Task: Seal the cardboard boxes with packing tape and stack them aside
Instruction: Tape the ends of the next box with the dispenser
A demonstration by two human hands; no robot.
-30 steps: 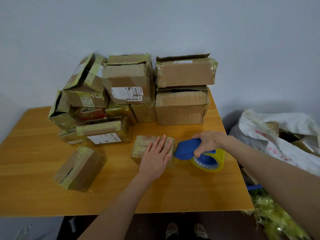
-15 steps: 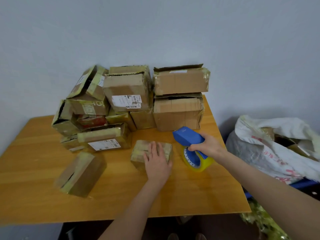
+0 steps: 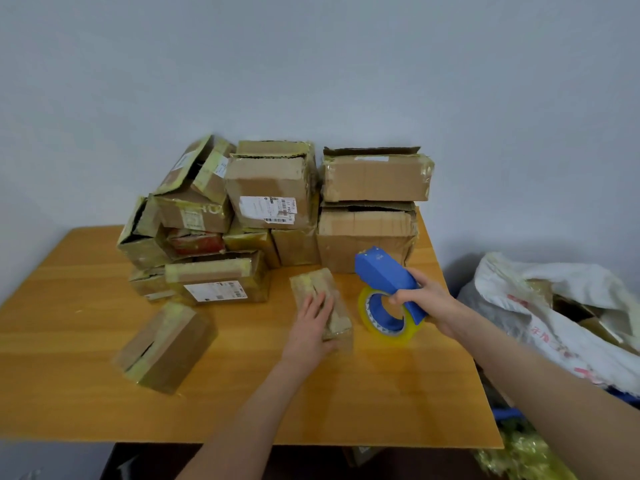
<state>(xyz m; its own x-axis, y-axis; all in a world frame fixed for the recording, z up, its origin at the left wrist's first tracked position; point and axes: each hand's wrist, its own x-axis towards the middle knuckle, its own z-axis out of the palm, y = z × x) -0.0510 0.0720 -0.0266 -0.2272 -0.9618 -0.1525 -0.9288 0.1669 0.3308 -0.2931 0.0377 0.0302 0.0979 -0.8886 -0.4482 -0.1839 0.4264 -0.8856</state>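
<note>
A small flat cardboard box (image 3: pixel 313 285) lies in the middle of the wooden table (image 3: pixel 381 393), its long side pointing away from me. My left hand (image 3: pixel 313 323) rests flat on its near half with straight fingers. Right beside the box, my right hand (image 3: pixel 427 299) grips the blue tape dispenser (image 3: pixel 382 271), whose yellow-tinted tape roll (image 3: pixel 388 318) stands on the table. Several taped boxes form a pile (image 3: pixel 273 202) at the back of the table.
A loose box (image 3: pixel 166 348) with a gaping flap lies at the front left. A white sack (image 3: pixel 561 317) with cardboard scraps sits off the table's right edge. Crumpled yellowish tape (image 3: pixel 519 459) lies on the floor.
The small box has been turned from crosswise to lengthwise under my left hand. My right hand lifted and tilted the dispenser, then brought it nearer the box's right side.
</note>
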